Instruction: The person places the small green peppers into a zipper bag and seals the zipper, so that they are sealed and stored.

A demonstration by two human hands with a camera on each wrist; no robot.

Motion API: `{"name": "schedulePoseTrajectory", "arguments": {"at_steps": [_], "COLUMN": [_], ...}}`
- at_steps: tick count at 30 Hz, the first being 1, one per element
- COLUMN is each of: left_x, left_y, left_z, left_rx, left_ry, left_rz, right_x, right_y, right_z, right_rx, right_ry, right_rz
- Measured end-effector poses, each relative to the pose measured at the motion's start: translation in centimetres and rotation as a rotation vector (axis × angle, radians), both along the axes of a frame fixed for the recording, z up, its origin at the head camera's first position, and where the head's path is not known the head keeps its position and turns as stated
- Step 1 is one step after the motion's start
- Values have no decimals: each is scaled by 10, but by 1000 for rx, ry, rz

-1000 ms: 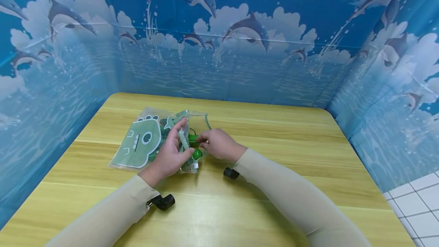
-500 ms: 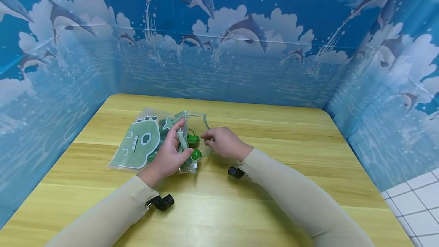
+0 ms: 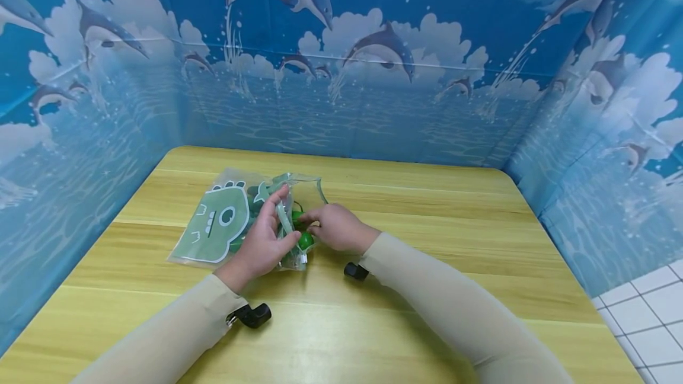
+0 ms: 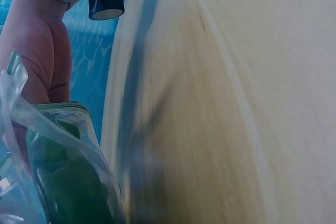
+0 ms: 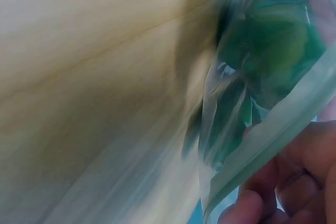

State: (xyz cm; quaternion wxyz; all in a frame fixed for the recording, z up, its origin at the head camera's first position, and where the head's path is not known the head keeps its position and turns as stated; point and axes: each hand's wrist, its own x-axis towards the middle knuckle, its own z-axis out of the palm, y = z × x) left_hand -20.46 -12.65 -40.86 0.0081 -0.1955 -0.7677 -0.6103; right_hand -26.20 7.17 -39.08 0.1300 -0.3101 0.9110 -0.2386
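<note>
A clear zip bag printed with a pale green cartoon monster lies at the table's left middle, its mouth facing right. My left hand rests over the mouth end, fingers straight and thumb spread. Inside the mouth show a round, shiny green piece and a second green piece with a dark cord. My right hand reaches into the mouth, fingertips at the second piece; I cannot tell if they pinch it. In the right wrist view, its curled fingers lie beyond the bag's pale green edge.
The bag lies on a wooden table with rounded far corners. A blue dolphin-printed curtain stands behind and along both sides. White floor tiles show at the lower right. Black wrist cameras hang beneath both sleeves.
My right hand drew back a little to the right from the green piece, then returned left to it. The left hand and bag stay in place.
</note>
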Motion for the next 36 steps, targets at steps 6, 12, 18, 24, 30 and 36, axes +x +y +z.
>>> {"name": "schedulePoseTrajectory", "arguments": {"at_steps": [6,12,18,24,30,36], "left_x": [0,-1,-2,-1,-2,-3], "left_y": [-1,-1,-1,0,0,0], "left_z": [0,0,-1,1,1,1], "left_rx": [-10,-4,-5,-13,-13,-22], "left_ry": [4,-1,-13,-22,-23,-14], "left_rz": [8,4,8,17,16,16], "right_x": [-2,-3,-3,-4,-3,-4], "right_y": [6,19,30,39,47,55], "right_z": [2,4,8,11,15,17], "right_rx": [-4,-33,-62,-90,-131,-153], "right_ry": [-5,-16,4,9,40,51], "right_rz": [-35,-83,-97,-118,-136,-163]}}
